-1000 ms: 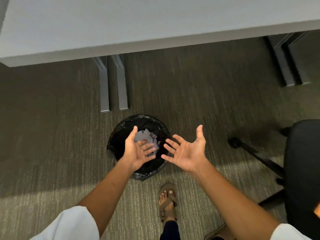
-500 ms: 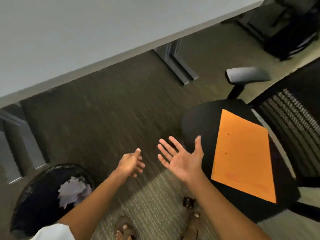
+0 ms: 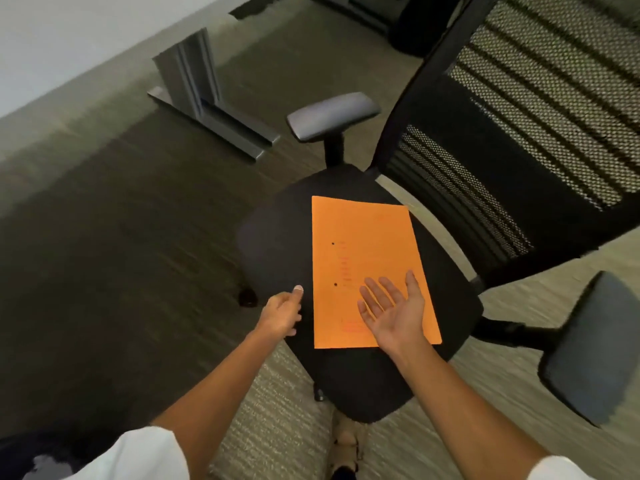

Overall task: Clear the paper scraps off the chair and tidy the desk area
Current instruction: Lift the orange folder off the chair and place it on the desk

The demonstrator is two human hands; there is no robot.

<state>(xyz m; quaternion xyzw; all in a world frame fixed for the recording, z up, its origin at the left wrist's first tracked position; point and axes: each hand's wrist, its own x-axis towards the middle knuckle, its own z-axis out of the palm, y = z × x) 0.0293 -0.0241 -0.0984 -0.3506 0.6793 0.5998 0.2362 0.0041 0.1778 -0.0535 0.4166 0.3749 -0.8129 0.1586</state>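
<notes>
Orange envelope flat on chair seat, long axis 12–6. Your right hand hovers open, empty, over its 6 o'clock end; left hand, loosely curled and empty, sits beside its 9 o'clock edge.

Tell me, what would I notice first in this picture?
The bright orange envelope lying flat on the black chair seat. Next, two empty hands: the right hand palm-up over it, the left hand beside its edge.

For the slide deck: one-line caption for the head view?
Both empty hands, left and right, reach toward an orange folder on a black office chair seat.
</notes>
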